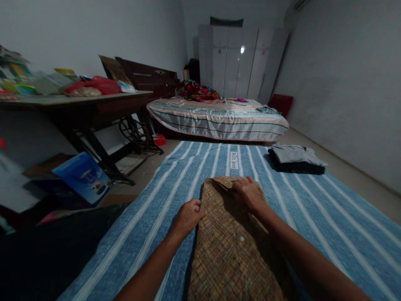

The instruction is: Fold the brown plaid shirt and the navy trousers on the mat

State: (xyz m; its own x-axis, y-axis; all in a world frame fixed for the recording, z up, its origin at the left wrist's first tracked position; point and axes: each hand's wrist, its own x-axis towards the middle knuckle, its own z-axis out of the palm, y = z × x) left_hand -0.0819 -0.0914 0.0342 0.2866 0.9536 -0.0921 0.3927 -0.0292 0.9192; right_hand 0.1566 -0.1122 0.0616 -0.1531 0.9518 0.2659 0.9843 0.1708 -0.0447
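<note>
A brown checked garment, folded into a long strip, lies on the blue striped bedspread in front of me. Whether it is a pair of trousers I cannot tell. My left hand pinches its left edge between thumb and fingers, a little below the far end. Farther up and to the right, my right hand is closed on the far edge, where the layers part slightly in a dark gap. A small pale spot shows on the cloth below my right hand. The garment's near end runs out of view.
Folded grey and black clothes lie at the bed's far right. Beyond is a second bed with a red patterned blanket. On the left stand a cluttered treadle table and a blue box. A wardrobe fills the back.
</note>
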